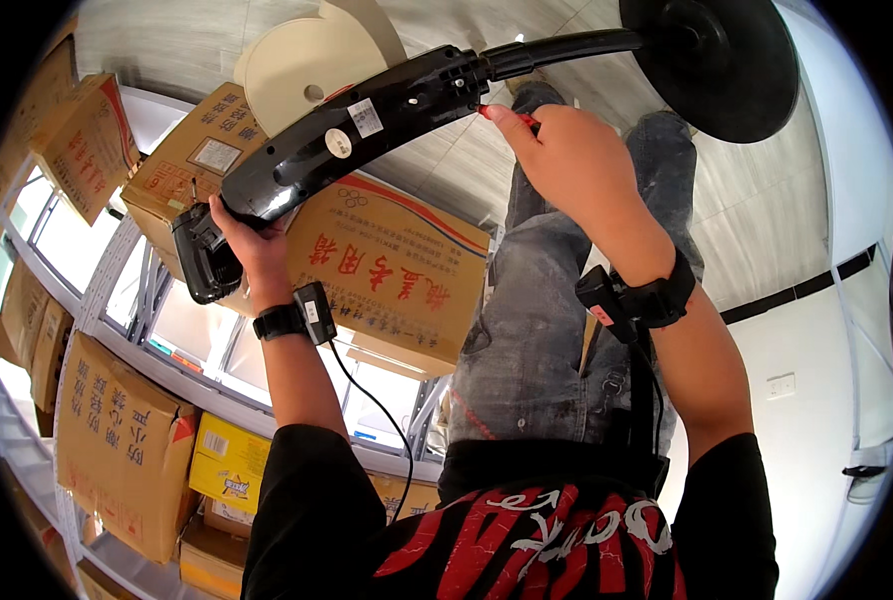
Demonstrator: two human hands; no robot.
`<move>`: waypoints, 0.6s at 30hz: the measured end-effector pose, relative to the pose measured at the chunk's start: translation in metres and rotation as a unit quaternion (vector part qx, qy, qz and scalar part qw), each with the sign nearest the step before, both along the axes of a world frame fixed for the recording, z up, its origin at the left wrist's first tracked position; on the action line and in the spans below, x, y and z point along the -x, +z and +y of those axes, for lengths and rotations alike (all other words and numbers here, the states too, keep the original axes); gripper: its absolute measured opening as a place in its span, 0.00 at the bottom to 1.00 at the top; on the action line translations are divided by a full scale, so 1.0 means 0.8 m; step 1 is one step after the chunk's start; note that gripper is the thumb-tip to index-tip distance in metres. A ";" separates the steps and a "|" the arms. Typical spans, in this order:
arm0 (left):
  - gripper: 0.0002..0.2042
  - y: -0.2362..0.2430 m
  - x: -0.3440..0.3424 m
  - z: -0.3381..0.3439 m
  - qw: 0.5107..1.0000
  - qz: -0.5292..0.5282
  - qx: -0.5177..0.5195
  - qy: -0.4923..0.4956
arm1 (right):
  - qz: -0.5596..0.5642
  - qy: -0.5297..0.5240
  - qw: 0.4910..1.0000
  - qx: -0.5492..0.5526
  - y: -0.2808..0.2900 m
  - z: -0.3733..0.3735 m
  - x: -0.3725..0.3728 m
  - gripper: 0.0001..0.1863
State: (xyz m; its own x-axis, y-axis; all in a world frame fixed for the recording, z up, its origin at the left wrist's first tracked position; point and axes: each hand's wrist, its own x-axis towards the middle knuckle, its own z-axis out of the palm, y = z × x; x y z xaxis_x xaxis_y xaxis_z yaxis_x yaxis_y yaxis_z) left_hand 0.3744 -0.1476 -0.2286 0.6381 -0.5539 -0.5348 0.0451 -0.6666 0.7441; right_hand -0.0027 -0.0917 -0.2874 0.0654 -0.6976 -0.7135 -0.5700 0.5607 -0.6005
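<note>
While the left hand [257, 256] grips one end of a curved black device [312, 148], the right hand [582, 150] closes around a small red tool [535, 124] at its edge. The device spans the upper view, between cardboard boxes [397, 270] by pale metal shelving [104, 290] and grey streaked flooring [767, 215]; a white wall [807, 350] stands rightward.

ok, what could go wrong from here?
Swing: the left hand holds the curved black housing near the end away from the round disc, whose weight might twist it.
Slip: the slim red object at the right hand's fingertips, right by the housing, might scratch it.
Snag: the black cable near the left forearm could catch.
</note>
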 end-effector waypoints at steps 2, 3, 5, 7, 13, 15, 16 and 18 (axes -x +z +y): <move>0.25 0.002 0.009 0.001 1.000 0.002 -0.005 -0.010 | 0.032 -0.012 0.998 0.061 -0.001 0.008 -0.010 0.30; 0.25 0.001 0.008 0.001 1.000 0.004 -0.005 -0.018 | 0.048 -0.018 0.994 0.091 -0.003 0.013 -0.016 0.30; 0.24 0.002 0.002 0.002 1.000 0.000 -0.004 -0.019 | 0.080 -0.016 0.988 0.133 -0.006 0.020 -0.029 0.29; 0.24 -0.003 -0.007 0.003 1.000 -0.010 -0.001 -0.005 | 0.072 -0.031 0.989 0.124 -0.009 0.018 -0.029 0.28; 0.24 -0.005 -0.009 0.004 1.000 0.005 0.009 -0.005 | 0.032 -0.018 0.997 0.068 -0.011 0.007 -0.019 0.24; 0.23 -0.003 -0.006 0.004 1.000 0.014 0.003 -0.004 | 0.027 -0.001 0.996 0.084 -0.014 0.013 -0.019 0.22; 0.23 -0.001 -0.004 0.004 1.000 0.017 -0.001 -0.004 | 0.016 0.011 0.995 0.098 -0.013 0.015 -0.017 0.20; 0.24 -0.002 0.001 0.003 1.000 0.003 0.012 0.008 | -0.007 0.035 0.992 0.125 -0.014 0.020 -0.011 0.17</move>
